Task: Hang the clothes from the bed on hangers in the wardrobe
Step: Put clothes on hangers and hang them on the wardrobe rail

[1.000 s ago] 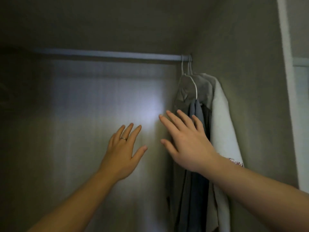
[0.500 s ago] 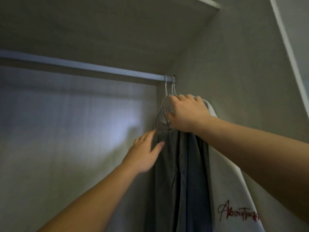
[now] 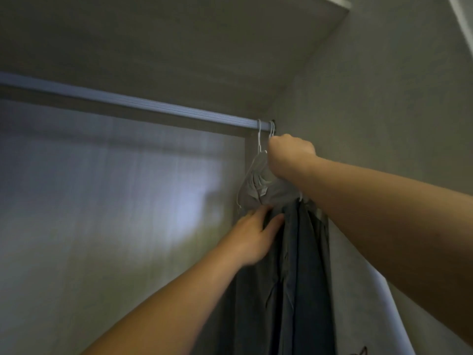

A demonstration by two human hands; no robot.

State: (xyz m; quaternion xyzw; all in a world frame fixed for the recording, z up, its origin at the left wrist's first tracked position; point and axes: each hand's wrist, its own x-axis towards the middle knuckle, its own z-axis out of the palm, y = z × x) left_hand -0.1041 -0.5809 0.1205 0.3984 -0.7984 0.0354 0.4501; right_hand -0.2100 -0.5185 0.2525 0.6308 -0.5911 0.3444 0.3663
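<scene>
Clenching hangers [image 3: 271, 130], right grip [image 3: 289, 157] tight

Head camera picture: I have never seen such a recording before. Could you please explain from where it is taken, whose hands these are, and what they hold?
There is no machine here. A person wears one camera on the head, so you see what they see: the inside of a wardrobe. Clothes hang at the right end of the rail: a light grey garment, a dark grey garment and a white garment. The right hand closes round the white hangers just under their hooks. The left hand pinches the dark grey garment.
</scene>
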